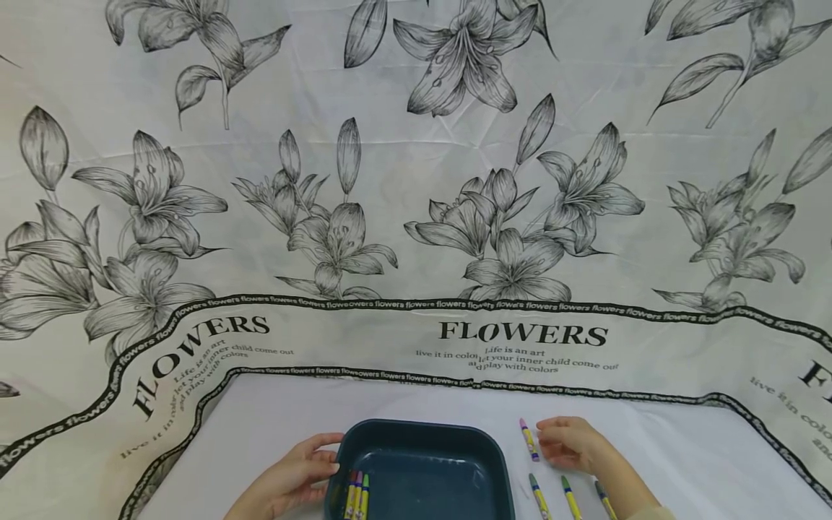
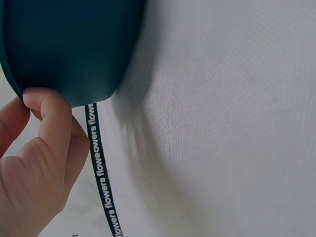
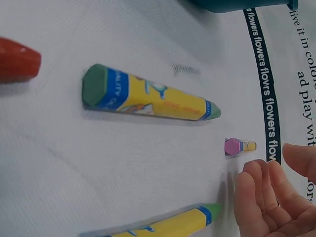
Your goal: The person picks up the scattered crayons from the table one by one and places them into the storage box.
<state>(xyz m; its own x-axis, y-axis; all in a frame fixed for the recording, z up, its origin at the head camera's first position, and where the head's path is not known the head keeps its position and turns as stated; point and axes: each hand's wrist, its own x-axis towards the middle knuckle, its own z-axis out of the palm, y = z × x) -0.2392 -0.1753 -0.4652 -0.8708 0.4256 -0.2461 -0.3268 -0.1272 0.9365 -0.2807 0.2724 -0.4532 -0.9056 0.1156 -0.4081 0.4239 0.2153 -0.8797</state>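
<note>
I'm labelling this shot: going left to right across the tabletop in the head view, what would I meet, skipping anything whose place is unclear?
Left hand → dark blue tray → pink crayon → right hand.

On the white-covered bench [image 1: 422, 397], a deep teal tray [image 1: 422, 435], rounded at the corners and open side up, with three yellow-wrapped crayons [image 1: 358, 497] side by side along its left inner wall, tips pointing away. To the right of it, loose and apart from one another, a pinkish-purple crayon [image 1: 529, 440] farthest out, then, nearer, a dark green crayon [image 1: 539, 497], a brighter green crayon [image 1: 570, 498] and a dark-tipped crayon [image 1: 604, 498], all lying flat. At the right wrist view's edge, one end of a red crayon [image 3: 19, 60].
</note>
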